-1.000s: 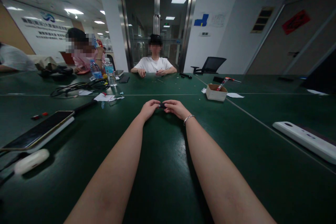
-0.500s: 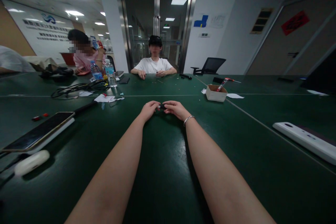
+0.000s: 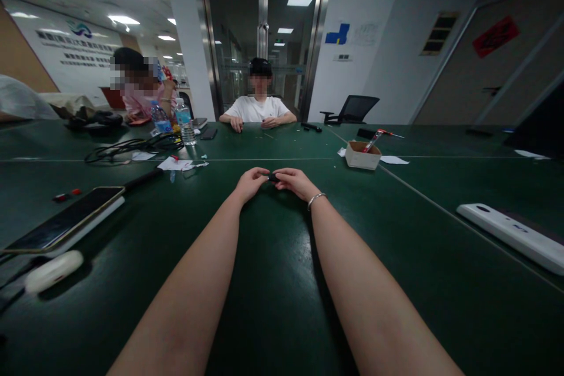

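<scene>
Both my arms reach out over the dark green table [image 3: 273, 258], and the hands meet near its middle. A small black object [image 3: 273, 177] sits between my fingertips. My right hand [image 3: 296, 182], with a silver bracelet at the wrist, is closed on its right side. On the other side, the fingers of my left hand [image 3: 252, 183] are pinched together at the object's left end, where a small light part shows. The object's details are too small to make out.
A small open box [image 3: 363, 155] stands ahead on the right. At left lie a phone [image 3: 66, 220], a white oval device [image 3: 53, 272], cables [image 3: 132, 150] and papers [image 3: 176, 164]. A long white device [image 3: 511, 235] is at right. A person [image 3: 259, 108] sits opposite.
A small red bit seen earlier under my left fingertips no longer shows. Both hands have stayed in nearly the same place around the black object.
</scene>
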The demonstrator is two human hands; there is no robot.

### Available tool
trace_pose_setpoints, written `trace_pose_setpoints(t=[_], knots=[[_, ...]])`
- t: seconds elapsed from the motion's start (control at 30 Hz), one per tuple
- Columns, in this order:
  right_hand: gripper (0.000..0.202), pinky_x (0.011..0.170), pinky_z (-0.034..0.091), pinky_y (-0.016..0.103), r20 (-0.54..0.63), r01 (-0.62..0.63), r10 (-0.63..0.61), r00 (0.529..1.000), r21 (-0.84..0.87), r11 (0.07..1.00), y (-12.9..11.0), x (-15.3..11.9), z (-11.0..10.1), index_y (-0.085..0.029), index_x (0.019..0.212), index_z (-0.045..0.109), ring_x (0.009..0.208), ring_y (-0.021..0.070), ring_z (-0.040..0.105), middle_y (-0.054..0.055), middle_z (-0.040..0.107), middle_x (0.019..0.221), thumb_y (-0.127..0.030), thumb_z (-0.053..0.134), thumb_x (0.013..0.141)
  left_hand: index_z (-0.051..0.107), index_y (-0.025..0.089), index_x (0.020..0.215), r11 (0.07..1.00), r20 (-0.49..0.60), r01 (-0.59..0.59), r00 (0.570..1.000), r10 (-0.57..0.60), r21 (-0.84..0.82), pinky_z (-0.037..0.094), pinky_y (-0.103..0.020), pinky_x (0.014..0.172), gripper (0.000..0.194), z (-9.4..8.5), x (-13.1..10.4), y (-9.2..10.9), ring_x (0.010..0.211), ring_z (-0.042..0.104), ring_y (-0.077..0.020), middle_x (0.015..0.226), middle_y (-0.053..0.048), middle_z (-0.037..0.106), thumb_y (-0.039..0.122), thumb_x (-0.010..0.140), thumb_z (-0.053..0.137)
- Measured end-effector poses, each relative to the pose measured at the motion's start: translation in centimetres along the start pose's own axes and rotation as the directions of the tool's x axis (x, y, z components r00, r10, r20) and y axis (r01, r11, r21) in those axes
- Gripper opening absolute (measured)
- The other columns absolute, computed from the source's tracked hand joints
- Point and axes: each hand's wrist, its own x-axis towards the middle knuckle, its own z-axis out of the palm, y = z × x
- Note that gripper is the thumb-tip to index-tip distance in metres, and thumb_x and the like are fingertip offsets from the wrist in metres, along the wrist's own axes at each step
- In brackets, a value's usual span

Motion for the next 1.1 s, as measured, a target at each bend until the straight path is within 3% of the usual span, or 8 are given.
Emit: trace_pose_setpoints(t=[0.23,0.33,0.43,0.6,0.77,0.9,1.03,1.1], knots=[[0.027,0.041,0.048,0.015,-0.021,0.002,-0.005,1.0,-0.108,0.994,-0.01,0.16,0.31,-0.01,0.071,0.062,0.043,0.0079,0.057,0.006,0.064,0.055,-0.022,0.054,0.094,0.067,0.015,0.084,0.994,-0.038,-0.061,0.998,0.057,-0.089,0.045,-0.028,0.072,0.026,-0.28,0.03,-0.3,0.07,0.059,-0.013,0.074,-0.002,0.066,0.028,0.062,0.074],[0.007,0.047,0.051,0.015,0.014,0.027,-0.026,1.0,-0.055,0.998,-0.34,-0.21,0.22,-0.012,0.091,0.065,0.048,0.0067,0.06,0.003,0.067,0.07,-0.011,0.059,0.087,0.066,0.015,0.079,0.993,-0.046,-0.034,0.999,0.029,-0.112,0.046,-0.03,0.075,0.025,-0.41,0.05,-0.23,0.073,0.061,-0.0145,0.075,-0.004,0.068,0.029,0.061,0.076],[0.035,0.054,0.056,0.018,0.027,0.044,-0.044,0.999,-0.002,0.999,-0.59,-0.41,0.26,-0.02,0.113,0.059,0.056,0.0081,0.066,0.001,0.068,0.087,-0.008,0.064,0.081,0.067,0.015,0.078,0.991,-0.065,-0.028,0.998,0.02,-0.132,0.047,-0.032,0.079,0.026,-0.5,0.01,-0.12,0.076,0.063,-0.016,0.077,-0.005,0.069,0.03,0.06,0.077],[0.019,0.039,0.047,0.017,-0.011,-0.044,0.042,0.999,-0.16,0.986,-0.6,-0.19,0.56,-0.012,0.105,0.059,0.041,0.0089,0.057,0.003,0.063,0.062,-0.025,0.053,0.093,0.067,0.014,0.078,0.991,-0.047,-0.019,0.999,0.013,-0.134,0.047,-0.034,0.081,0.027,-0.57,-0.03,-0.15,0.079,0.064,-0.0176,0.079,-0.006,0.071,0.031,0.059,0.078],[0.045,0.048,0.054,0.019,0.007,0.027,-0.027,1.0,-0.053,0.998,-0.77,-0.32,0.61,-0.025,0.125,0.047,0.051,0.0084,0.064,-0.001,0.065,0.083,-0.013,0.059,0.084,0.068,0.015,0.078,0.988,-0.071,-0.021,0.997,0.01,-0.154,0.047,-0.035,0.082,0.027,-0.55,0.21,-0.57,0.077,0.064,-0.0177,0.078,-0.006,0.071,0.03,0.058,0.078],[0.017,0.036,0.045,0.016,-0.036,-0.055,0.049,0.998,-0.188,0.981,-0.85,-0.31,0.82,-0.014,0.106,0.056,0.038,0.0073,0.054,0.002,0.063,0.066,-0.021,0.052,0.092,0.068,0.015,0.075,0.983,-0.063,-0.03,0.998,0.019,-0.18,0.047,-0.037,0.084,0.027,-0.54,0.38,-0.83,0.077,0.065,-0.0189,0.078,-0.006,0.071,0.03,0.056,0.079],[0.055,0.045,0.054,0.018,-0.012,0.052,-0.054,0.998,-0.095,0.994,-0.88,-0.36,0.78,-0.029,0.128,0.044,0.05,0.0072,0.063,-0.002,0.064,0.089,-0.008,0.061,0.08,0.069,0.016,0.075,0.983,-0.073,-0.024,0.997,0.011,-0.18,0.047,-0.038,0.084,0.027,-0.54,0.42,-0.87,0.078,0.065,-0.0196,0.077,-0.006,0.071,0.03,0.056,0.079],[0.048,0.047,0.055,0.019,-0.036,0.007,-0.011,0.999,-0.101,0.995,-0.85,-0.31,0.73,-0.025,0.127,0.045,0.049,0.0082,0.063,0.0,0.063,0.084,-0.015,0.061,0.083,0.069,0.016,0.075,0.982,-0.074,-0.025,0.997,0.011,-0.187,0.047,-0.038,0.084,0.026,-0.51,0.41,-0.84,0.078,0.065,-0.0193,0.078,-0.006,0.071,0.03,0.056,0.079]])
